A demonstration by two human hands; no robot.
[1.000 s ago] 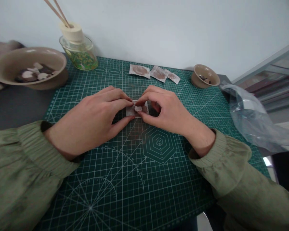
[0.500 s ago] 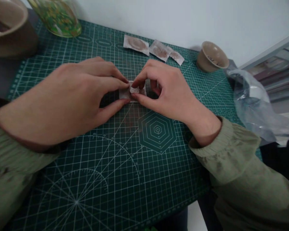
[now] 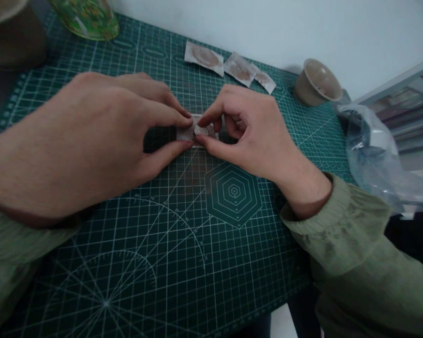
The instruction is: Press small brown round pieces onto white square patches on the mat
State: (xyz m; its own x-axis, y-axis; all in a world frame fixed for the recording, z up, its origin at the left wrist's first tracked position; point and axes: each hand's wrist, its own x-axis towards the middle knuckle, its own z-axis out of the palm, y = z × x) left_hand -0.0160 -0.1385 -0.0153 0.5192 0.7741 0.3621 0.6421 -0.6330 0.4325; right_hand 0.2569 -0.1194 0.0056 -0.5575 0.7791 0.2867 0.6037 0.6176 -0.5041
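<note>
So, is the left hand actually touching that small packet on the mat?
Touching. The head view shows the left hand with thumb and forefinger tips pinching the left edge of the small packet on the cutting mat; the right hand pinches its other side.

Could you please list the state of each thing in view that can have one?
Left hand: pinching the small packet.
Right hand: pinching the same packet.
Small packet: flat on the cutting mat, held by both hands.
Three packets: lying flat, untouched.
Small cup: upright.
Plastic bag: crumpled.
</note>
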